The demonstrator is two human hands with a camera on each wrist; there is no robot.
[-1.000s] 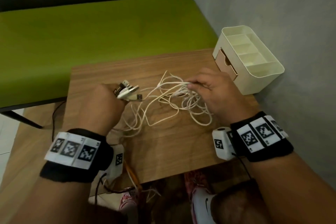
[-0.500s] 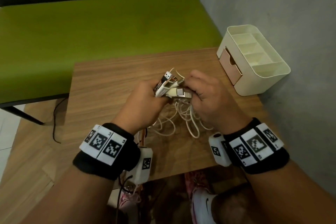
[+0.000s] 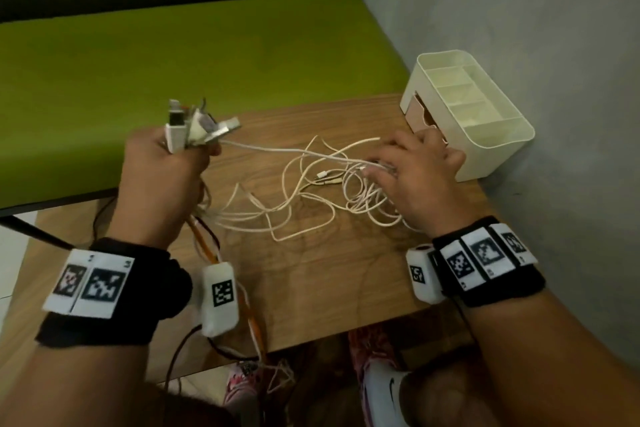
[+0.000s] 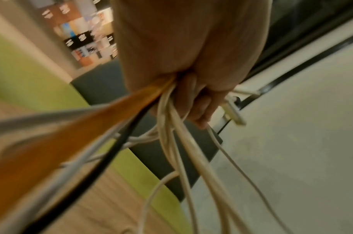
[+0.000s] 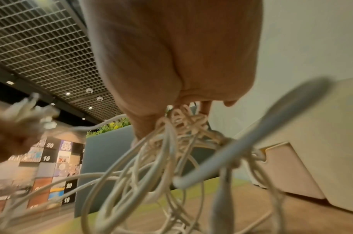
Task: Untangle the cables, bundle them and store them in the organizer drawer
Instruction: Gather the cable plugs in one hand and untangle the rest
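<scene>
Loose cables (image 3: 298, 204) sprawl between hands; organizer (image 3: 485, 135) flanks the wall (image 3: 519, 28).

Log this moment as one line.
left hand: grips plug ends | right hand: on cable tangle | organizer drawer: ajar

Colours on my feed

I see white cables (image 3: 294, 184) on a brown wood-grain table (image 3: 311, 281), a cream organizer (image 3: 485, 156) with a pinkish-tan drawer (image 3: 420, 116) at its far right corner, a lime-green bench (image 3: 173, 55), black wristbands (image 3: 485, 267) with black-and-white square markers.
</scene>
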